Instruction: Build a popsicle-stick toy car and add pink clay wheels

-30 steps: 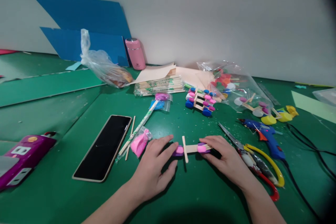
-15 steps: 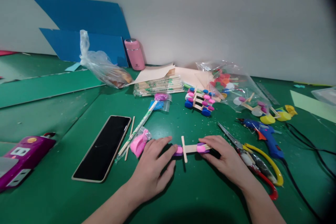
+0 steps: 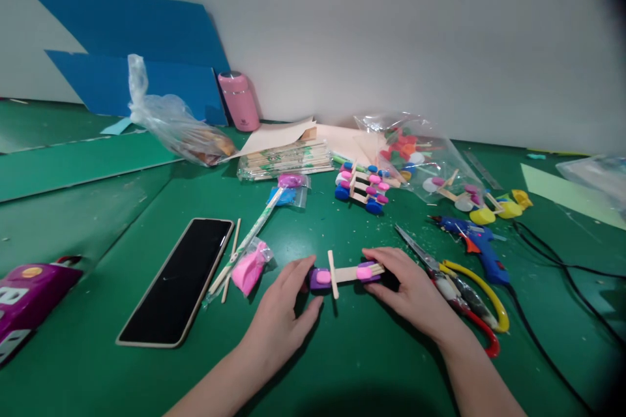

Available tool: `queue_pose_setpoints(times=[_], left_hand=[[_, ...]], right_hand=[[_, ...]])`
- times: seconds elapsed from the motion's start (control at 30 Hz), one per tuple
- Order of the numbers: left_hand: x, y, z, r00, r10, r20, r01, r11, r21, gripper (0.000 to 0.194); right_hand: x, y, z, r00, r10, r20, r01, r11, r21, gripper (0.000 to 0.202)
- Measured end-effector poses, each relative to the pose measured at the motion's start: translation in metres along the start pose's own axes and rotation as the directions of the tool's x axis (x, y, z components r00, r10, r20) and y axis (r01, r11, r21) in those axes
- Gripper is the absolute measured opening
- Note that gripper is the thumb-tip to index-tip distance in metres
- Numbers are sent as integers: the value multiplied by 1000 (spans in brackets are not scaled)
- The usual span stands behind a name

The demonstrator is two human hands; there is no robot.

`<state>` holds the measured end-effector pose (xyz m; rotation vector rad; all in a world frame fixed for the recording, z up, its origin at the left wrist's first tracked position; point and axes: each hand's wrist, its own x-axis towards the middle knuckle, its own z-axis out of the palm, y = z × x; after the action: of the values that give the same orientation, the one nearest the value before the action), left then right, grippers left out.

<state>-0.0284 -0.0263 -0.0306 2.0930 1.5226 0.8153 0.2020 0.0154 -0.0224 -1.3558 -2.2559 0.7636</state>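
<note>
A small craft-stick model (image 3: 346,275) with purple and pink clay pieces at both ends lies between my hands, low over the green table. One thin stick crosses it near its left end. My left hand (image 3: 286,303) curves around the left purple end, thumb on the near side and fingers on the far side. Around the right end, where several stick tips stick out, the thumb and fingers of my right hand (image 3: 413,290) are closed. Left of my left hand lies a bag of pink clay (image 3: 250,267). Scissors (image 3: 423,253) lie beside my right hand.
A phone (image 3: 178,283) and a purple power strip (image 3: 34,303) lie left. Yellow-and-red-handled pliers (image 3: 501,306) and a blue glue gun (image 3: 476,241) with its cord are right. Behind are a blue-wheeled stick model (image 3: 362,187), bundled sticks (image 3: 286,159) and a pink flask (image 3: 239,101).
My left fingers have drawn back off the top of the model's left end, so its purple and pink clay shows. The model has tilted slightly, and the whole view has shifted.
</note>
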Motion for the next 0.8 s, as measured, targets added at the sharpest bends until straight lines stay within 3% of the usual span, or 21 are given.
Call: queue_pose_setpoints(times=[0.23, 0.57, 0.8], left_hand=[[6, 2, 4, 998, -67, 8, 67, 996, -65, 38], [14, 12, 0, 999, -35, -34, 29, 986, -164, 22], [15, 11, 3, 997, 14, -79, -24, 991, -132, 19]], right_hand=[[1, -1, -1, 1000, 14, -4, -14, 1000, 11, 35], [0, 1, 1, 1000, -5, -16, 5, 1000, 16, 31], [0, 2, 2, 1000, -1, -6, 1, 1000, 30, 30]])
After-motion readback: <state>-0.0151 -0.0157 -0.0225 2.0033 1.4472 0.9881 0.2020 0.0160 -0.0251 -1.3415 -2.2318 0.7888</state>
